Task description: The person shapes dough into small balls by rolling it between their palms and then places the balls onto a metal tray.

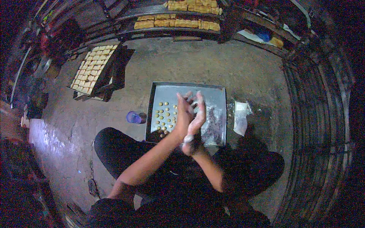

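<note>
While hands (184, 116) (199, 117) meet, pale balls (167, 114), powdery tray (216, 99)

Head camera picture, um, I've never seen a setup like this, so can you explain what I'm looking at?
There is no machine here, just a person's bare left hand and right hand. The view looks down from a wide fisheye camera on the person's head, so straight edges bend near the rim.

The hands are together over a shallow metal tray on the floor. Small yellowish balls lie on its left side, and white powder is scattered on its right. The right hand looks dusted white too. Whether anything is held between the palms, I can't tell.

A purple cup is left of the tray; a white packet is to its right.
</note>
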Demonstrator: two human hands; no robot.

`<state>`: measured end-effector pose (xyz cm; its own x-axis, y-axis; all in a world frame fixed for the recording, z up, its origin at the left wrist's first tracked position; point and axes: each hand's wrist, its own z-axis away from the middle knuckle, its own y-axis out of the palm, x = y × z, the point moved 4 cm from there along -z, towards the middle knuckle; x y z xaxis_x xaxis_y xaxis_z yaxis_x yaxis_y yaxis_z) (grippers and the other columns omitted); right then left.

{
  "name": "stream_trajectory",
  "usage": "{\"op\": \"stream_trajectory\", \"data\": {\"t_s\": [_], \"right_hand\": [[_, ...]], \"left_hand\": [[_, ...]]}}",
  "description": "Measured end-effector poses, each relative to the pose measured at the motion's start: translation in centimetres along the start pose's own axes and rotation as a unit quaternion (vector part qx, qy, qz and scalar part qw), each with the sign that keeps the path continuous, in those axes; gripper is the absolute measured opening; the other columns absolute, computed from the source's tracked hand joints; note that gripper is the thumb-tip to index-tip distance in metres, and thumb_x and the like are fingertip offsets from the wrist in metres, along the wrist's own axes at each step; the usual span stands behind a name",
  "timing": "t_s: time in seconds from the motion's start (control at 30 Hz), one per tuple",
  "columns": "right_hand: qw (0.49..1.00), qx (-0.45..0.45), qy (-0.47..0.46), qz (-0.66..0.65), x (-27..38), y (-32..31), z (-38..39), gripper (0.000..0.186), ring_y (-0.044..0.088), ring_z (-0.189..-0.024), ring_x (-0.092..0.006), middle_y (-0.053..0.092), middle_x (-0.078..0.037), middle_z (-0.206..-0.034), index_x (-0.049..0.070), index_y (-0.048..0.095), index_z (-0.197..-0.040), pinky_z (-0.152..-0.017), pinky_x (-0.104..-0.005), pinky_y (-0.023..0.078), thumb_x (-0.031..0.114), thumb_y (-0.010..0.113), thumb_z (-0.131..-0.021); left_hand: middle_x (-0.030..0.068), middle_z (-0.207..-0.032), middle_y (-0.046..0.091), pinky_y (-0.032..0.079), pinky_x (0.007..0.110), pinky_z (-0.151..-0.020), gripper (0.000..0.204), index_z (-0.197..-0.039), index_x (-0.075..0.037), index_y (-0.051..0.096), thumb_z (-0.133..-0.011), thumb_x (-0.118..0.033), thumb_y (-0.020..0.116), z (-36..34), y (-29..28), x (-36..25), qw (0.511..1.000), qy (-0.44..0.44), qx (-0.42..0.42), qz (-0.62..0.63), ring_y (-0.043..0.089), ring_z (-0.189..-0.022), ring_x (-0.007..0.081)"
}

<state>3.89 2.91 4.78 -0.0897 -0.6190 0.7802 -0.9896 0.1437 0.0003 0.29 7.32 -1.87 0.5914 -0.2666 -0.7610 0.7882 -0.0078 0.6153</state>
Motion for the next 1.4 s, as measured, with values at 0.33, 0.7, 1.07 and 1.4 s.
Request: {"op": "stream_trajectory", "data": {"t_s": [0.33, 0.7, 1.07, 1.4], "right_hand": [[0.995, 0.044, 0.061, 0.069, -2.8, -2.5, 0.8, 0.103, 0.008, -0.152, -0.0363, 0.007, -0.024, -0.164, -0.001, 0.005, -0.156, -0.121, -0.0518, 0.003, 0.077, 0.029, -0.093], [0.994, -0.017, 0.069, 0.082, -3.3, -5.5, -1.8, 0.100, 0.010, -0.152, -0.0351, 0.011, -0.023, -0.163, -0.003, 0.009, -0.156, -0.122, -0.0482, 0.006, 0.073, 0.031, -0.094], [0.998, 0.018, 0.031, 0.047, -2.2, -2.7, -1.8, 0.101, 0.013, -0.151, -0.0332, 0.011, -0.022, -0.164, 0.000, 0.013, -0.156, -0.121, -0.0460, 0.010, 0.076, 0.033, -0.093], [0.988, 0.107, -0.081, 0.074, 1.9, -1.0, -1.0, 0.100, 0.013, -0.150, -0.0432, 0.015, -0.028, -0.161, 0.001, 0.019, -0.156, -0.119, -0.0554, 0.006, 0.076, 0.034, -0.091]], "left_hand": [[0.0175, -0.159, 0.029, 0.020, 0.047, -0.121, 0.090, -0.154, -0.005, 0.026, -0.097, -0.074, 0.023, -0.1, 2.3, -3.2, 0.997, 0.048, -0.024, -0.050, 0.028, -0.146, 0.0360], [0.0188, -0.157, 0.033, 0.022, 0.046, -0.121, 0.086, -0.155, -0.006, 0.025, -0.099, -0.071, 0.017, 2.7, 3.7, -0.6, 0.992, 0.002, 0.023, -0.123, 0.030, -0.146, 0.0321], [0.0145, -0.153, 0.039, 0.023, 0.041, -0.121, 0.084, -0.152, -0.001, 0.031, -0.102, -0.067, 0.020, 1.5, 0.7, -0.2, 0.993, 0.046, 0.030, -0.106, 0.036, -0.143, 0.0313], [0.0135, -0.164, 0.019, 0.028, 0.050, -0.118, 0.067, -0.158, -0.021, 0.019, -0.103, -0.056, 0.034, 1.5, -1.6, 0.8, 0.990, 0.044, 0.130, -0.006, 0.023, -0.150, 0.0267]]}}
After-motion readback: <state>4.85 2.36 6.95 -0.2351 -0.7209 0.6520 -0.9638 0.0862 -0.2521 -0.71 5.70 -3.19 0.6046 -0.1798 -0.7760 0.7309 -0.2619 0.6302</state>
